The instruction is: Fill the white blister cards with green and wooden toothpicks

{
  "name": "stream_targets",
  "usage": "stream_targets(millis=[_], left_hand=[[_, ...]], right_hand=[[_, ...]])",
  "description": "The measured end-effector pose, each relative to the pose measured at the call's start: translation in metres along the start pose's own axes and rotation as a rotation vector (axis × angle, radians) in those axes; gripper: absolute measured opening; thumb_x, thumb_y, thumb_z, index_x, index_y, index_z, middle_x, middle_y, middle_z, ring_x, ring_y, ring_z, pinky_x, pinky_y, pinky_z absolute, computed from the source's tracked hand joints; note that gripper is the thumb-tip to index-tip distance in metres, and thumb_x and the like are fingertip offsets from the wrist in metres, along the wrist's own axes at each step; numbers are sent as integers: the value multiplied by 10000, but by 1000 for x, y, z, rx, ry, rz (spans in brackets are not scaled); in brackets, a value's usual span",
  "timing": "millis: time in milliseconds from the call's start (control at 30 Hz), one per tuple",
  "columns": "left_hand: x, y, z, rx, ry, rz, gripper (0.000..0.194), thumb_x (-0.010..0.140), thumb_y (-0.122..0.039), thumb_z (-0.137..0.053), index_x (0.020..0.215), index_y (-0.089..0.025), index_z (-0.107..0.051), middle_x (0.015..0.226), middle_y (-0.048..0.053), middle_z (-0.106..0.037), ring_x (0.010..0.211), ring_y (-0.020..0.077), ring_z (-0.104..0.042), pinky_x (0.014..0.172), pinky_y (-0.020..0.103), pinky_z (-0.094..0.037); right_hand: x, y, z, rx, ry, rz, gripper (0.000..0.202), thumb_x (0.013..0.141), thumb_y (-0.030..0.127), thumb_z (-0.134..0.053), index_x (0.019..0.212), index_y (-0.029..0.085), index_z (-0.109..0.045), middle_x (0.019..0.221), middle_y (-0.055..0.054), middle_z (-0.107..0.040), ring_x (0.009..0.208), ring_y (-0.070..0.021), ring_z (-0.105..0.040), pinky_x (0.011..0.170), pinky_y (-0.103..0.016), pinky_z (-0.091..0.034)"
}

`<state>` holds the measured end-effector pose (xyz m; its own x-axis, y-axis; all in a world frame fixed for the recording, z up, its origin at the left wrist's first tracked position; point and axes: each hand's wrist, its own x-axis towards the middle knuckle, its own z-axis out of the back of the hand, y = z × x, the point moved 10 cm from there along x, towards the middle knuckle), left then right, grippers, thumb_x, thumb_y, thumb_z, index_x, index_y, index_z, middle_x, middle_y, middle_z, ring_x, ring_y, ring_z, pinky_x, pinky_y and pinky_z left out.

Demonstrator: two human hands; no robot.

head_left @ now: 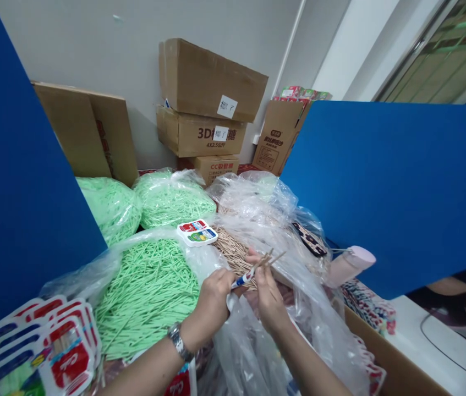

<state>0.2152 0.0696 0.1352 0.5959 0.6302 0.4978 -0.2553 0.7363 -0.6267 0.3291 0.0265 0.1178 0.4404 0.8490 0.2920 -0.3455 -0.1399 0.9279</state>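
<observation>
My left hand point(215, 291), with a watch on the wrist, is closed around a small printed packet point(241, 279) in blue, white and red, seen nearly edge-on. Several thin brown sticks point(273, 258) jut out at the packet's right end. My right hand point(269, 291) is closed around these sticks; whether their lower ends sit inside the packet I cannot tell. Both hands are over an open plastic bag with a heap of brown sticks point(229, 247). To the left lies an open bag of green sticks point(150, 297).
Flat printed packets point(70, 352) are stacked at lower left. Another packet pair point(197, 232) lies between the bags. Behind are closed green bags point(173, 198) and stacked cartons point(212, 82). At right are a phone point(310, 240), a pink cup point(350, 265) and a blue partition point(389, 187).
</observation>
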Motion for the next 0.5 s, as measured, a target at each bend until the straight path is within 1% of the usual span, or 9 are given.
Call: stream_targets(millis=[67, 100, 167, 233, 267, 400, 433, 500], left_hand=[[2, 2, 1, -26, 15, 33, 191, 840, -172, -600, 663, -180, -528, 672, 15, -578, 649, 174, -552, 587, 247, -373], [3, 3, 2, -39, 22, 46, 207, 841, -185, -600, 648, -179, -524, 659, 12, -575, 636, 171, -549, 576, 243, -364], [4, 5, 2, -66, 29, 66, 212, 842, -198, -594, 640, -175, -532, 648, 12, -579, 622, 168, -548, 565, 240, -355], [4, 6, 1, -99, 32, 78, 197, 837, -202, -592, 647, -169, -552, 649, 14, -593, 616, 169, -551, 560, 240, -356], [4, 6, 0, -122, 35, 81, 183, 833, -203, -595, 655, -167, -564, 655, 16, -603, 617, 169, -556, 562, 240, -361], [6, 5, -3, -219, 45, 94, 138, 811, -209, -615, 682, -162, -603, 675, 15, -632, 619, 167, -572, 570, 237, -384], [7, 7, -3, -232, 47, 107, 143, 808, -214, -620, 676, -161, -605, 667, 13, -629, 614, 166, -571, 566, 236, -386], [7, 11, -2, -257, 45, 133, 168, 805, -230, -627, 656, -158, -601, 642, 6, -609, 597, 160, -558, 555, 233, -386]], right_hand=[[5, 3, 5, -5, 30, -40, 487, 917, 570, -369, 1233, 225, -507, 1357, -97, -501, 1310, -247, -400, 1111, -438, -284], [8, 4, 8, 19, 35, -53, 509, 913, 575, -374, 1267, 225, -477, 1345, -106, -510, 1278, -250, -442, 1086, -438, -328], [13, 6, 16, 107, 13, -46, 539, 924, 576, -336, 1332, 231, -396, 1326, -118, -521, 1200, -246, -521, 1013, -436, -418], [18, 5, 20, 166, -12, -28, 528, 943, 558, -288, 1363, 244, -349, 1295, -115, -544, 1145, -234, -563, 962, -430, -463], [19, 4, 19, 158, -9, -22, 511, 950, 546, -281, 1357, 248, -361, 1273, -108, -563, 1133, -229, -571, 960, -428, -465], [21, 4, 6, 31, 54, -5, 464, 962, 513, -290, 1255, 228, -509, 1213, -98, -617, 1116, -226, -581, 968, -413, -456], [21, 7, 3, 9, 81, 7, 470, 962, 512, -290, 1241, 221, -531, 1212, -100, -621, 1109, -229, -586, 961, -411, -461], [20, 15, -5, -57, 181, 48, 495, 960, 520, -288, 1257, 219, -544, 1239, -99, -611, 1128, -233, -576, 975, -415, -451]])
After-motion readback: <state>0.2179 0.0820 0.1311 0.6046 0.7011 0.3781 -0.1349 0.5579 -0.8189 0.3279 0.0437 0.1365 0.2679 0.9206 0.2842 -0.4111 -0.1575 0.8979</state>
